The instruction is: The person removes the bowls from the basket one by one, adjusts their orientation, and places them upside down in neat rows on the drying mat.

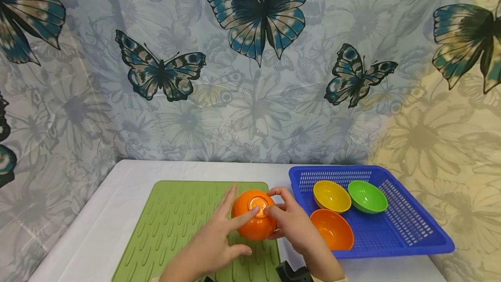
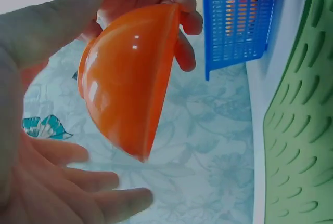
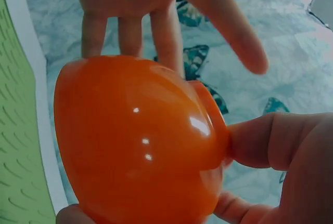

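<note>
A glossy orange bowl (image 1: pixel 254 225) is held up over the green mat (image 1: pixel 176 216), its footed base turned toward the head camera and its opening facing away. My right hand (image 1: pixel 291 221) grips it from the right, fingers at the rim and thumb by the base, as the right wrist view also shows with the bowl (image 3: pixel 130 130) close up. On the other side, my left hand (image 1: pixel 211 234) is spread, its straight fingers around the bowl's left side. One left finger overlaps the base in the head view. In the left wrist view the bowl's (image 2: pixel 130 73) inside is hidden.
A blue perforated basket (image 1: pixel 399 243) stands on the white table (image 1: pixel 90 225) to the right of the mat. Inside it are a yellow bowl (image 1: pixel 332 196), a green bowl (image 1: pixel 368 197) and another orange bowl (image 1: pixel 332 229). Behind the table hangs a butterfly-patterned cloth (image 1: pixel 250 112).
</note>
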The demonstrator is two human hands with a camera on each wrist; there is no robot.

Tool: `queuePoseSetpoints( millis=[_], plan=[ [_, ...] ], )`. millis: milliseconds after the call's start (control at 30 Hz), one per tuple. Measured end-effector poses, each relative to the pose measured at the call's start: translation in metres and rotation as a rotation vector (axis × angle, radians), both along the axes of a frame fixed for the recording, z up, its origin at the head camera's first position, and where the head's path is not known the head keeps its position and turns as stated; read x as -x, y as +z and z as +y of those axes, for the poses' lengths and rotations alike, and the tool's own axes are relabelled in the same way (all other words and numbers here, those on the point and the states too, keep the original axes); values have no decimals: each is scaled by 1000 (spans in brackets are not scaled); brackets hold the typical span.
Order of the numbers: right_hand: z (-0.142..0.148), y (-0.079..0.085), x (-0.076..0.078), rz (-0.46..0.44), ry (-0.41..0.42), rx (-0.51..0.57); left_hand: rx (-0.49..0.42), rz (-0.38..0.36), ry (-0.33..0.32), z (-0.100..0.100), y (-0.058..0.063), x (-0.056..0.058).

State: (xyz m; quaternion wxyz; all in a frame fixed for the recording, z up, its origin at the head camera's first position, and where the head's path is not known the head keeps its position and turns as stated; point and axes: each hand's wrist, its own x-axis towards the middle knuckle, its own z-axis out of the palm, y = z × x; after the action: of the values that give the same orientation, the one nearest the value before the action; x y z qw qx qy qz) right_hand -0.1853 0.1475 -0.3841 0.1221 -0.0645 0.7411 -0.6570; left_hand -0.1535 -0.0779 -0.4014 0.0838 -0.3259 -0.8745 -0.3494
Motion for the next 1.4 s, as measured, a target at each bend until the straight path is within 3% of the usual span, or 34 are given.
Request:
queuePoseSetpoints(
  millis=[133, 300, 500, 867, 1000, 1100, 1200, 1300, 1400],
  plan=[
    [-4, -1, -1, 15, -1, -56, -13, -126, 55, 0, 0, 0],
    [-10, -2, -3, 46, 3, -88, -11, -201, 98, 0, 0, 2],
    [-15, -5, -4, 67, 10, -122, 10, -217, 158, 1, 1, 4],
    [-23, -12, -8, 68, 46, -90, 64, -174, 262, 3, 1, 4],
    [-29, -15, -8, 56, 86, -72, 51, -199, 313, -1, 0, 8],
    [-36, -20, -4, 71, 128, -105, 41, -220, 352, -9, -1, 14],
    [-48, -26, 8, 149, 162, -174, 29, -230, 373, -21, -2, 24],
    [-65, -34, 27, 242, 177, -236, 14, -234, 378, -38, -4, 40],
    [-84, -42, 47, 268, 171, -275, -2, -235, 366, -60, -11, 60]
  ],
)
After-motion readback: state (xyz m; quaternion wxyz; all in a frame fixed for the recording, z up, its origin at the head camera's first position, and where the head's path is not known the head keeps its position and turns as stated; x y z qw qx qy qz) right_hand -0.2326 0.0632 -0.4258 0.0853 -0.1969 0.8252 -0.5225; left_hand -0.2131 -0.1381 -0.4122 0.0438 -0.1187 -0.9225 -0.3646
